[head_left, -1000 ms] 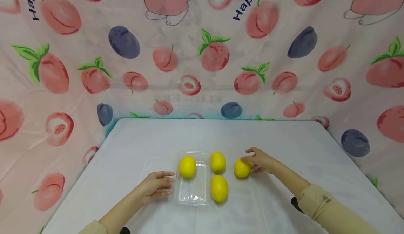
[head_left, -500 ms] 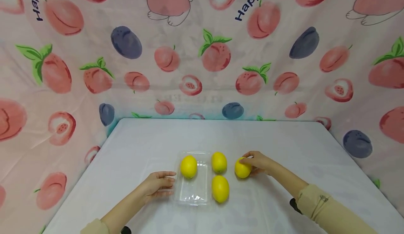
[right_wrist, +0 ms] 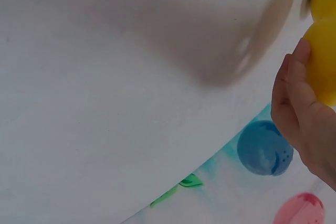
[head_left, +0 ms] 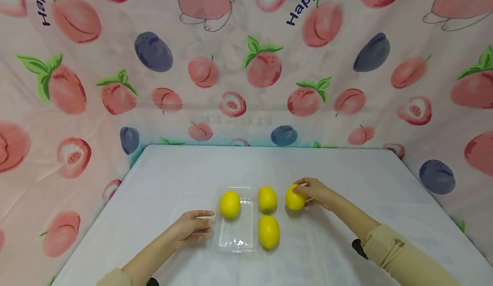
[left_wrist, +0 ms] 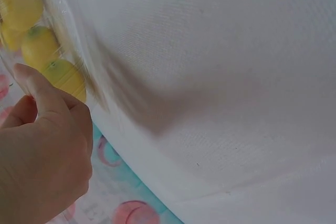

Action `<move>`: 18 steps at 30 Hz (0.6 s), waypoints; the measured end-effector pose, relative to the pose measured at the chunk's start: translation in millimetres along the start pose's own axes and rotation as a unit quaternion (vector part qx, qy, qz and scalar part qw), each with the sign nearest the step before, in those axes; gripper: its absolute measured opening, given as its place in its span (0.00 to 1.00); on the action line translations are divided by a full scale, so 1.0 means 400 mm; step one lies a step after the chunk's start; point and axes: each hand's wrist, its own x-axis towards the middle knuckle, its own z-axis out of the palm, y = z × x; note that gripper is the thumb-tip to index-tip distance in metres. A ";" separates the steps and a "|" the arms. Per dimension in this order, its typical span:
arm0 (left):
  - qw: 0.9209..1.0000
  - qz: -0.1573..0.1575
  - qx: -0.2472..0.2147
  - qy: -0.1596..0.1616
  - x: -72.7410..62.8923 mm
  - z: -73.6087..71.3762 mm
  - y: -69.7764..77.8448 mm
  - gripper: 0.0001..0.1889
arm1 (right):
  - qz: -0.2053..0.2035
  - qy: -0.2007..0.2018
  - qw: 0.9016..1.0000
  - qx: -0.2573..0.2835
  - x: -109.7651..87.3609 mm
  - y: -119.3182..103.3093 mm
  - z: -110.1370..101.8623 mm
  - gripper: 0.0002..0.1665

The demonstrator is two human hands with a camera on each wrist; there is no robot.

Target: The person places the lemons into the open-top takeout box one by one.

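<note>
My right hand (head_left: 317, 192) grips a yellow lemon (head_left: 295, 198), with fingers curled over its top and side. The right wrist view shows that hand (right_wrist: 304, 103) against the same lemon (right_wrist: 324, 61). A shallow clear plastic box (head_left: 235, 234) stands to the left, with one lemon (head_left: 230, 204) in its far part. Close along the box's right side are two more lemons, a far one (head_left: 267, 199) and a near one (head_left: 268, 231). My left hand (head_left: 192, 227) touches the box's left rim with fairly straight fingers. The left wrist view shows this hand (left_wrist: 50, 129) at the box's wall.
A white table (head_left: 185, 166) carries everything. Behind it and along both sides hangs a pink cloth (head_left: 215, 42) printed with peaches and rabbits. The table's far edge meets this cloth.
My right hand has closed round the rightmost lemon and raised it slightly off the table. The left hand and the clear box have stayed where they were.
</note>
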 end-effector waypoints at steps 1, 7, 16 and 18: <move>1.000 0.000 0.002 -0.002 0.000 -0.001 0.000 0.24 | -0.002 -0.001 1.000 0.001 -0.001 -0.004 0.000 0.29; 1.000 0.000 0.007 -0.013 -0.002 -0.003 -0.001 0.24 | -0.007 0.000 1.000 0.007 -0.009 -0.018 0.005 0.28; 1.000 0.000 0.003 -0.020 0.000 0.001 -0.002 0.23 | -0.021 -0.006 1.000 0.020 -0.017 -0.035 0.012 0.28; 1.000 -0.001 0.002 -0.020 0.000 0.001 0.002 0.23 | -0.032 -0.012 0.999 0.025 -0.020 -0.044 0.015 0.28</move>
